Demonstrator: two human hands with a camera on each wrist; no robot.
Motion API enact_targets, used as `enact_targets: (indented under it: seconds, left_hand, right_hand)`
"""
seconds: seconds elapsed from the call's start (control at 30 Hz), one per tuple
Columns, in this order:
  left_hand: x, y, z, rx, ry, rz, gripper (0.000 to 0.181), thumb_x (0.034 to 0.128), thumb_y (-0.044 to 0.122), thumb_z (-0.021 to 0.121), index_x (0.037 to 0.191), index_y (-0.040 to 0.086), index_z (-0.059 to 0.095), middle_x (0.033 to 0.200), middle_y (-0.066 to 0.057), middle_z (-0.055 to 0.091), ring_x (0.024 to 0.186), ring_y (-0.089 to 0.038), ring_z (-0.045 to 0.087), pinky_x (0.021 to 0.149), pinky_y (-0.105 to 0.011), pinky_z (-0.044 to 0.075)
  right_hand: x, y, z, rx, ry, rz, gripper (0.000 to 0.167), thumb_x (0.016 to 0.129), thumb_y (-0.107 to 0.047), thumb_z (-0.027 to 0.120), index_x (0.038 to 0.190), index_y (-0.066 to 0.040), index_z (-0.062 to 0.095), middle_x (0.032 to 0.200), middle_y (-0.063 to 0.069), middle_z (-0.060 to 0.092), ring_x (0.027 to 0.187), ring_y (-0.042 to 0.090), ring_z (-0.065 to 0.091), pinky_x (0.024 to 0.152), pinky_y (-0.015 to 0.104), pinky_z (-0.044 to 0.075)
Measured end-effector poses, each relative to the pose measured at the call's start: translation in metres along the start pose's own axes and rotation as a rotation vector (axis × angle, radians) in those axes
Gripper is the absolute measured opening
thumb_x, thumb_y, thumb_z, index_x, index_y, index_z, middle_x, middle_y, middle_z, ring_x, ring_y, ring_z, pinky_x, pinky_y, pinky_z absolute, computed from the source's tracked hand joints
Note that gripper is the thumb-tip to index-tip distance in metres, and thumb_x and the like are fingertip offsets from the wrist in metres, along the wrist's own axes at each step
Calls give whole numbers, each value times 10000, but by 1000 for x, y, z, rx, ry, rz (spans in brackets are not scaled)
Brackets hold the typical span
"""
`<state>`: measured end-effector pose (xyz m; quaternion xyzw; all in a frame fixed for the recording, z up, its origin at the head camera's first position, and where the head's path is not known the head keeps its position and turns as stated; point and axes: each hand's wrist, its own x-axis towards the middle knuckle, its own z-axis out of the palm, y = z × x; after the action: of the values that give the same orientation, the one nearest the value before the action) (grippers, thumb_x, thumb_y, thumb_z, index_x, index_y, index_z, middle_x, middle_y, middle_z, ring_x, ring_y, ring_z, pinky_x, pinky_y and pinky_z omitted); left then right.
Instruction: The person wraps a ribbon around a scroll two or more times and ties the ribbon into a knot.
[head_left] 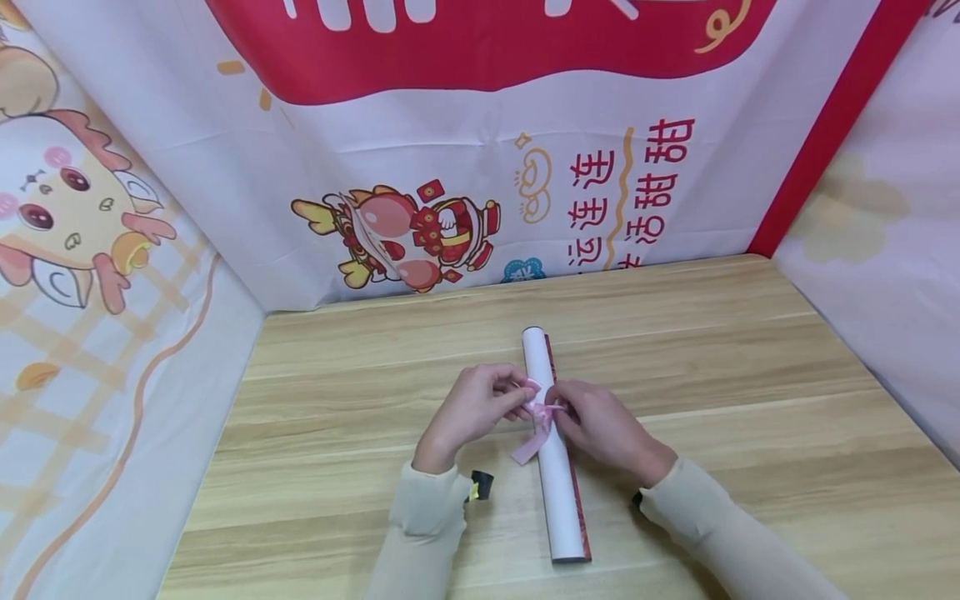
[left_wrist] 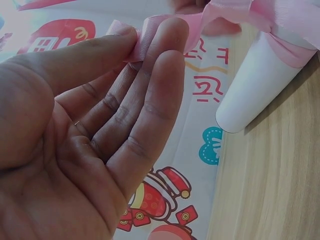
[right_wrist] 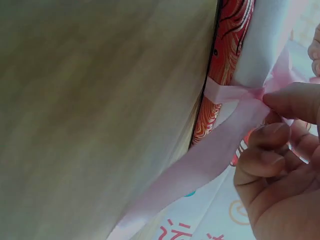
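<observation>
A white paper roll (head_left: 558,492) with a red patterned edge (right_wrist: 232,30) lies lengthwise on the wooden table. Pink ribbon (head_left: 531,448) is wrapped round its middle and gathered at a knot on top. On the roll's left side, my left hand (head_left: 480,404) pinches a length of the ribbon between thumb and fingertips; the left wrist view shows the other fingers fairly straight. From the right, my right hand (head_left: 603,421) pinches the ribbon close to the knot with thumb and forefinger. One loose ribbon tail (right_wrist: 180,175) hangs down in the right wrist view.
Wood-grain table (head_left: 337,450) surrounds the roll. A printed white and red cloth (head_left: 450,125) hangs behind the table's far edge, with more cloth at both sides. A small black and yellow piece (head_left: 481,486) shows beside the left cuff.
</observation>
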<state>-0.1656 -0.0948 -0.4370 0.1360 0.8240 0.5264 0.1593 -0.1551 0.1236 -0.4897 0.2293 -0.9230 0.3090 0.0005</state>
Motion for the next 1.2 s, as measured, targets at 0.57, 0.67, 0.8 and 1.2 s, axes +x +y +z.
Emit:
enact_targets:
  seconds: [0.57,0.67,0.8,1.2]
  left_hand:
    - [0,0,0,-19,-5,12,158,1020,141,708,1118,29,759,959,-127,791,878,-351,787,825,-476,671]
    - [1,0,0,-9,-4,8,154,1020,148,709,1114,38,761,951,-113,789,861,-324,786,817,-460,673]
    - [0,-1,0,0,-3,1,157,1025,163,705,1117,49,763,960,-122,789,881,-342,784,815,-446,674]
    - [1,-6,-4,17,-3,-26,131,1019,125,704,1091,39,771,919,-105,774,751,-144,735,814,-497,669]
  right_hand:
    - [4,0,2,-46,4,-38,161,989,-28,637,1055,-76,776,953,4,725,845,82,643,772,271,600]
    - [3,1,1,-33,9,-59,154,975,-9,652,1036,-66,781,938,2,719,858,88,641,777,276,603]
    - [0,4,-5,46,-48,-63,192,979,-4,641,1104,-63,775,981,6,719,855,100,612,749,255,580]
    - [-8,20,-21,261,-135,76,337,1011,25,519,1276,-15,724,1125,103,746,800,134,597,715,232,542]
